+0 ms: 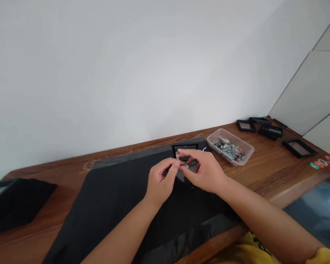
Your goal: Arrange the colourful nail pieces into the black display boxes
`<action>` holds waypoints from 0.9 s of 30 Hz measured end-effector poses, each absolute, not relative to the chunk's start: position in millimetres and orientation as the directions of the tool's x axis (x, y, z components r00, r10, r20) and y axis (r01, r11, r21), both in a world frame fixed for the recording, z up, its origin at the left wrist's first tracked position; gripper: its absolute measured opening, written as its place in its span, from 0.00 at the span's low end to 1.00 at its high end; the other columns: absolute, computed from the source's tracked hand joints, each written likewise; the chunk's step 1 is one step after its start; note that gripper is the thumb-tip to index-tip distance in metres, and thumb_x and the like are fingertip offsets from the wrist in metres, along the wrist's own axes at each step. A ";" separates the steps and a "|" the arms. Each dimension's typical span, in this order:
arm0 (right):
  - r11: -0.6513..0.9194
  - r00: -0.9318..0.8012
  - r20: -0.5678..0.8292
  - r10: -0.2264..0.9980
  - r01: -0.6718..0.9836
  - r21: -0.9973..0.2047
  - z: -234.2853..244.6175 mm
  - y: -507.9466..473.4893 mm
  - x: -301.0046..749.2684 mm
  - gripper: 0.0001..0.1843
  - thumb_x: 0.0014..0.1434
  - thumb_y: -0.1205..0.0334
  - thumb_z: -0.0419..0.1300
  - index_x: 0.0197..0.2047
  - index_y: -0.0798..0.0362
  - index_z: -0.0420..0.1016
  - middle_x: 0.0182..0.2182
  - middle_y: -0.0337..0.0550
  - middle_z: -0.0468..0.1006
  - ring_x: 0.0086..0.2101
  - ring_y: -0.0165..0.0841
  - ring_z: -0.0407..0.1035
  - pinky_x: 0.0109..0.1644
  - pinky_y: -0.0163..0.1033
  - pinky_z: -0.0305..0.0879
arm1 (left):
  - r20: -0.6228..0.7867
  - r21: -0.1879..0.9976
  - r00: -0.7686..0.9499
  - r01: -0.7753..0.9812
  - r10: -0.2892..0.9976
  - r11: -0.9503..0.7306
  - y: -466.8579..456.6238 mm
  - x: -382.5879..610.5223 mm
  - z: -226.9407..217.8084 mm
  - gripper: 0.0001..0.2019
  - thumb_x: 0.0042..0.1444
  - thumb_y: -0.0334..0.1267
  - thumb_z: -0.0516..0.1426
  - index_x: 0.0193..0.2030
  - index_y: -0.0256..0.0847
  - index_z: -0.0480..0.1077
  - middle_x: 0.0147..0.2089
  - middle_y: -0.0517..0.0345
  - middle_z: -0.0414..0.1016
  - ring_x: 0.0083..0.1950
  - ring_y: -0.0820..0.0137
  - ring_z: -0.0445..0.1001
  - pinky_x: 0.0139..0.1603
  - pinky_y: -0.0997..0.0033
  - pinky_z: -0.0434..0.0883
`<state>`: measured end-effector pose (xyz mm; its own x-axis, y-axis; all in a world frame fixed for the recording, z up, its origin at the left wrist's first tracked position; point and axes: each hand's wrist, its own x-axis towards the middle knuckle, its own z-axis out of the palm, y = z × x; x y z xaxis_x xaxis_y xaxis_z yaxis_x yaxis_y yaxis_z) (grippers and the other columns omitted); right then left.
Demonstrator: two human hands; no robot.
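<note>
My left hand [163, 180] pinches a small clear tube-like piece [177, 156] between thumb and fingertips, holding it upright. My right hand [205, 169] curves in from the other side, its index fingertip at the top of the piece and its thumb close to my left fingertips. A tiny shiny bit [186, 165] shows by the right thumb; its kind is too small to make out. Just behind the hands, a black frame [185, 146] lies on the black mat [120, 198], partly hidden by my fingers.
Right of the mat stands a clear plastic tub [249, 148] of small mixed pieces. Several black frames [299, 148] lie farther right on the wooden table [266, 178], near round colourful stickers [321, 162]. A black item [21, 203] sits at left. A white wall [153, 73] rises behind.
</note>
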<state>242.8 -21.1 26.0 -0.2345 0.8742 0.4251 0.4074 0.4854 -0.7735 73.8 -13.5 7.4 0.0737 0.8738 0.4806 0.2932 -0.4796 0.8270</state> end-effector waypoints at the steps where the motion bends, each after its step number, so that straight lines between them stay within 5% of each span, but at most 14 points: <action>1: 0.492 -0.244 0.427 0.871 0.403 -0.772 26.1 -20.9 243.4 0.22 0.61 0.61 0.65 0.58 0.50 0.81 0.50 0.48 0.87 0.36 0.33 0.79 0.39 0.38 0.76 | 0.486 0.828 0.092 0.270 0.869 -0.491 -13.7 74.3 8.2 0.14 0.61 0.41 0.56 0.26 0.43 0.77 0.28 0.58 0.83 0.32 0.67 0.81 0.35 0.72 0.76; 10: 0.452 -0.270 0.370 0.889 0.385 -0.805 32.3 -21.6 243.7 0.18 0.59 0.63 0.68 0.53 0.52 0.81 0.39 0.42 0.86 0.32 0.29 0.77 0.40 0.36 0.73 | 0.491 0.852 0.133 0.131 0.861 -0.506 -14.2 77.3 12.5 0.14 0.58 0.37 0.56 0.21 0.42 0.70 0.21 0.63 0.71 0.23 0.73 0.67 0.25 0.75 0.66; 18: 0.405 -0.255 0.324 0.911 0.403 -0.821 36.8 -20.3 248.2 0.16 0.57 0.59 0.73 0.48 0.50 0.81 0.36 0.39 0.84 0.30 0.29 0.74 0.38 0.35 0.69 | 0.457 0.871 0.153 0.122 0.876 -0.475 -14.8 76.0 8.7 0.20 0.65 0.43 0.51 0.22 0.42 0.70 0.20 0.63 0.63 0.23 0.73 0.61 0.24 0.71 0.62; 23: 0.289 -0.211 0.206 0.956 0.537 -0.792 49.9 -18.3 254.0 0.19 0.53 0.56 0.78 0.45 0.51 0.80 0.35 0.37 0.82 0.29 0.28 0.71 0.36 0.35 0.65 | 0.402 0.903 0.053 0.144 0.914 -0.405 -12.6 74.6 6.2 0.28 0.69 0.52 0.48 0.22 0.42 0.74 0.19 0.60 0.64 0.22 0.71 0.62 0.25 0.68 0.62; 27: 0.151 -0.206 -0.015 0.979 0.764 -0.628 58.4 -16.3 260.5 0.15 0.54 0.60 0.76 0.41 0.50 0.78 0.32 0.35 0.81 0.30 0.29 0.70 0.35 0.36 0.58 | 0.378 0.914 -0.028 0.172 0.925 -0.368 -9.4 72.8 6.2 0.31 0.69 0.55 0.47 0.22 0.42 0.76 0.17 0.60 0.60 0.21 0.70 0.61 0.25 0.66 0.61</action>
<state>260.5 -16.3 58.4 -0.2057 0.9785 -0.0147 0.7635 0.1510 -0.6279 72.8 -9.4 6.2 -0.0283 0.9254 0.3780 0.1719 -0.3680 0.9138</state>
